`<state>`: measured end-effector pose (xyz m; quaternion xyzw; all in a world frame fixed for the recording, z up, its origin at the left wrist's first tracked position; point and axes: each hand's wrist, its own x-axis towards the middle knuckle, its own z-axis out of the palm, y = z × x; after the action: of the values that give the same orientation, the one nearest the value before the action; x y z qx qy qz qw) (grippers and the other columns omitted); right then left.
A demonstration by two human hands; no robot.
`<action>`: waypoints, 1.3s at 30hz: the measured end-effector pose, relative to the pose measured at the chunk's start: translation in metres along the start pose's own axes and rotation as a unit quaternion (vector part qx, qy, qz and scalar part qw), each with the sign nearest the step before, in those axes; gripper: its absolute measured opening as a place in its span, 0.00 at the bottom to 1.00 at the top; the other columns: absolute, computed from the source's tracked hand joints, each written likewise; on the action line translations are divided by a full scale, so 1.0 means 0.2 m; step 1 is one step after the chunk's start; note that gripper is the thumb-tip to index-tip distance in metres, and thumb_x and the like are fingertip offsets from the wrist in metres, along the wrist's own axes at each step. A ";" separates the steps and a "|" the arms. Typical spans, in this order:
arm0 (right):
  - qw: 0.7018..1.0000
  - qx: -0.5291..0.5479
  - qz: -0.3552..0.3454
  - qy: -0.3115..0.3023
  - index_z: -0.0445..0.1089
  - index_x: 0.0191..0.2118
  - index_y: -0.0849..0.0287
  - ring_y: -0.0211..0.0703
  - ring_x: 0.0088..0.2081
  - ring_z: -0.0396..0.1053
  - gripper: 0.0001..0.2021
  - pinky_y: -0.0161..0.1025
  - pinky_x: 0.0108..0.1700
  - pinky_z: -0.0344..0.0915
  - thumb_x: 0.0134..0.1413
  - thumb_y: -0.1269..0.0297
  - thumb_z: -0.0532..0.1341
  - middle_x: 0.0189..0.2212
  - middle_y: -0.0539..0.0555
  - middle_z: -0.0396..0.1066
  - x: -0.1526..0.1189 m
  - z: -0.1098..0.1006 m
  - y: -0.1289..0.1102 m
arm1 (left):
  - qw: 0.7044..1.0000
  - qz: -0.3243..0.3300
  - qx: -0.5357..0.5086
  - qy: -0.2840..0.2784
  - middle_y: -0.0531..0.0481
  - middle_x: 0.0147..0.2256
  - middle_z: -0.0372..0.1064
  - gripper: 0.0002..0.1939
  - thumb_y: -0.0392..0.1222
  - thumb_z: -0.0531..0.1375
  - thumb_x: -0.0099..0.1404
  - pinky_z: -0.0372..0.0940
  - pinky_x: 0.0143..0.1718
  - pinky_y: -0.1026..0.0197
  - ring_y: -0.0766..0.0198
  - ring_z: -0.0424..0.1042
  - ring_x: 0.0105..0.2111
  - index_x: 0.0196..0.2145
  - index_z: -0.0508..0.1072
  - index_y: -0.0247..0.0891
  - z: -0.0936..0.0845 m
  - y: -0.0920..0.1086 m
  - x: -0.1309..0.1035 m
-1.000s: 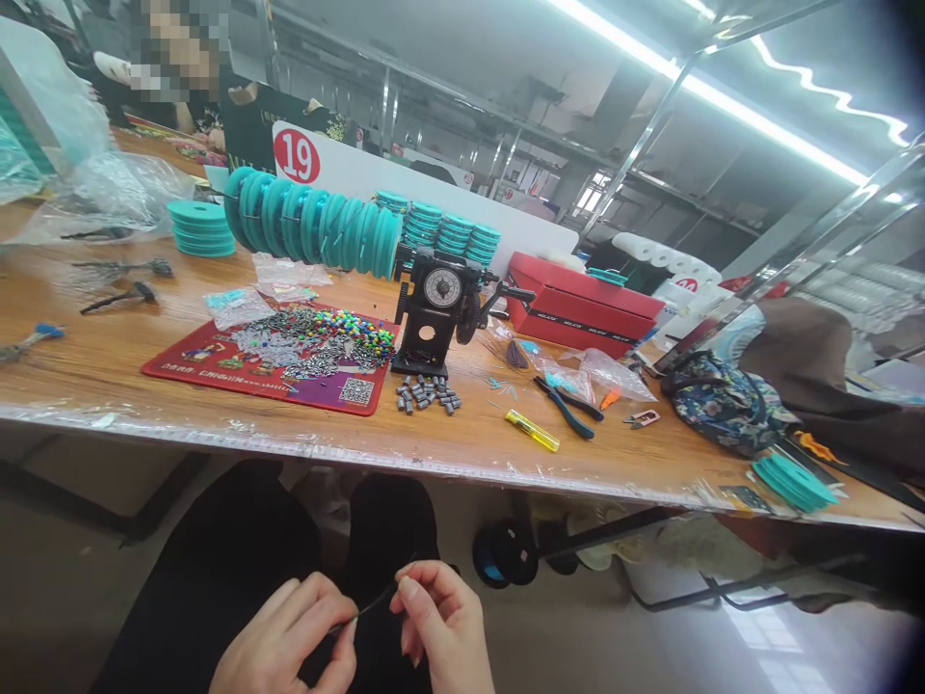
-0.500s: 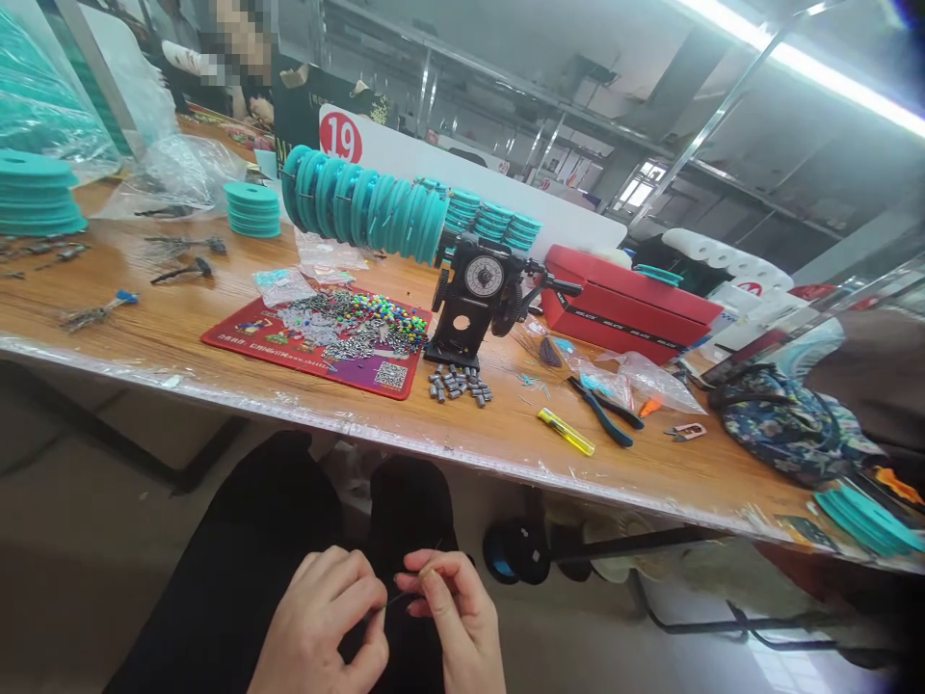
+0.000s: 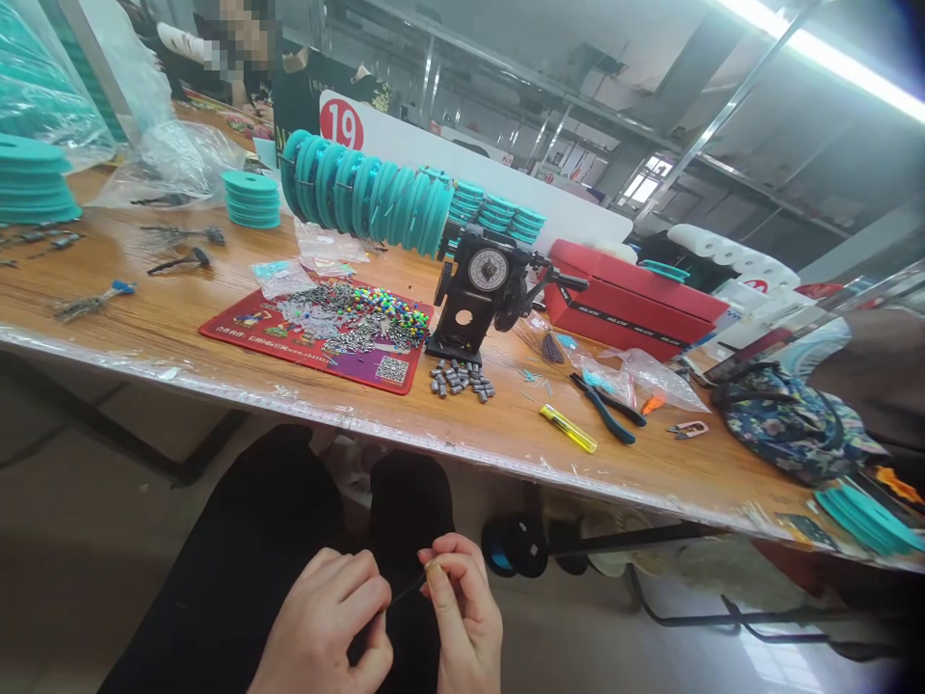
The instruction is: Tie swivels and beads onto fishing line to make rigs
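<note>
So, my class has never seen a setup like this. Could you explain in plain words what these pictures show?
There is no robot: a person works with two bare hands. The camera is worn on the head and looks forward and down, so we see roughly what the worker sees. The left hand and right hand are above the dark-clothed legs, in front of the table, each pinching a thin dark strand that runs between them. On the table stands a black device with a round dial; a row of teal discs juts from its side. Beside it, a red mat bears small colourful beads. Grey cylinders lie at its foot. Further right are pliers and a red box.
</note>
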<state>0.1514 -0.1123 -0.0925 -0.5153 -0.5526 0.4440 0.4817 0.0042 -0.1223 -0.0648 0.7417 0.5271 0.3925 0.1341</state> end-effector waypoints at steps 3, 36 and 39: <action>1.000 -0.003 0.000 0.003 0.64 0.28 0.61 0.39 0.36 0.64 0.10 0.34 0.38 0.64 0.57 0.64 0.53 0.37 0.56 0.60 0.00 0.01 0.00 | 0.999 -0.010 0.012 -0.038 0.52 0.21 0.61 0.11 0.26 0.48 0.54 0.55 0.26 0.64 0.66 0.58 0.23 0.21 0.63 0.37 0.00 -0.01 -0.02; 0.861 -0.400 -0.245 -0.195 0.70 0.31 0.61 0.40 0.26 0.69 0.09 0.32 0.27 0.61 0.53 0.74 0.53 0.25 0.54 0.70 0.07 -0.05 -0.19 | 0.976 -0.052 0.034 -0.210 0.55 0.23 0.64 0.08 0.34 0.48 0.61 0.62 0.23 0.69 0.69 0.66 0.22 0.27 0.63 0.39 -0.05 -0.04 -0.02; 0.868 -0.390 -0.238 -0.193 0.70 0.31 0.61 0.39 0.25 0.69 0.07 0.32 0.26 0.60 0.51 0.74 0.55 0.25 0.52 0.70 0.07 -0.06 -0.19 | 0.971 -0.080 0.020 -0.226 0.54 0.25 0.66 0.07 0.37 0.49 0.62 0.64 0.25 0.69 0.68 0.68 0.24 0.29 0.65 0.39 -0.06 -0.06 -0.03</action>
<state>0.1580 -0.1020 -0.0532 -0.4178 -0.8687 0.1550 0.2165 -0.0137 -0.1259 -0.0673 0.7692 0.5484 0.1925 0.2658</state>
